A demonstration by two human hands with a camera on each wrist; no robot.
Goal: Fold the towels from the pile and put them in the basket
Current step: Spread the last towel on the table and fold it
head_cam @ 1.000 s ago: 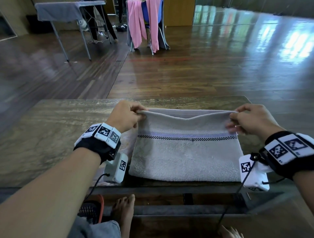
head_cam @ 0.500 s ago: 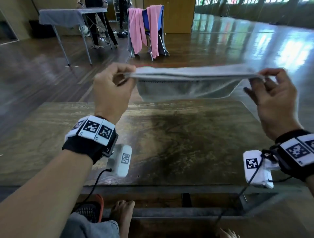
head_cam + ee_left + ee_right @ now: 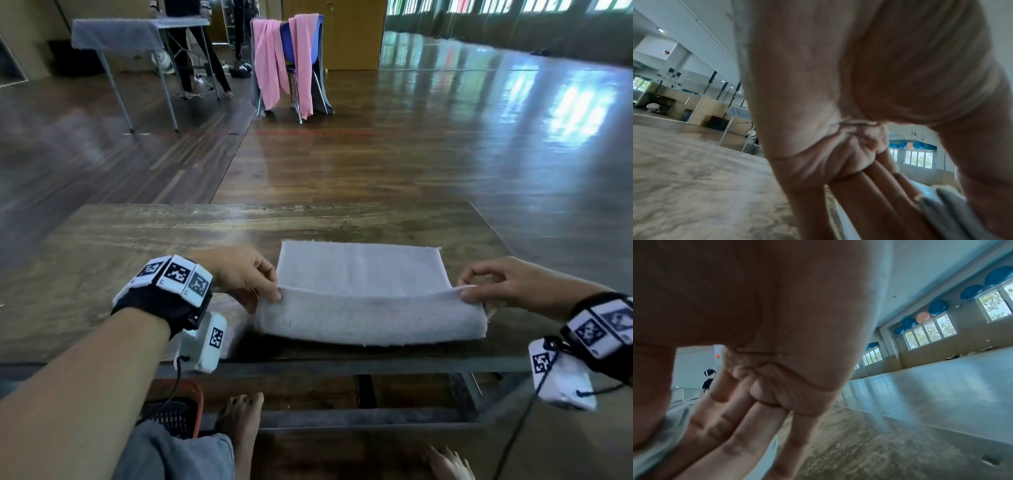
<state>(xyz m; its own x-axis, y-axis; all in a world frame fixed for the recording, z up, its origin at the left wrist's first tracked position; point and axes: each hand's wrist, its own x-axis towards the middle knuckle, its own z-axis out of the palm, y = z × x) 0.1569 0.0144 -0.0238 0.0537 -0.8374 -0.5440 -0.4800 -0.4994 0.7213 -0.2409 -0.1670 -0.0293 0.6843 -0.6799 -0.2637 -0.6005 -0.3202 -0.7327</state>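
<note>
A pale grey towel (image 3: 363, 274) lies on the wooden table (image 3: 171, 233), folded over itself, its doubled part toward me. My left hand (image 3: 270, 291) pinches the top layer's left corner between thumb and finger. My right hand (image 3: 467, 289) pinches the right corner the same way. In the left wrist view the towel (image 3: 953, 211) shows at the lower right under my fingers (image 3: 879, 191). In the right wrist view the towel (image 3: 663, 431) sits at the lower left beside my fingers (image 3: 731, 418). An orange-rimmed basket (image 3: 178, 411) stands on the floor under the table's near left.
Pink towels (image 3: 270, 58) hang over a blue chair far back. A grey-covered folding table (image 3: 137, 31) stands at the back left with a person's legs behind it. My bare foot (image 3: 239, 414) is under the table's near edge. Shiny wooden floor lies beyond.
The towel was lifted off the table, held stretched in the air, and now lies folded again on the table. Both hands came down toward me with its edge.
</note>
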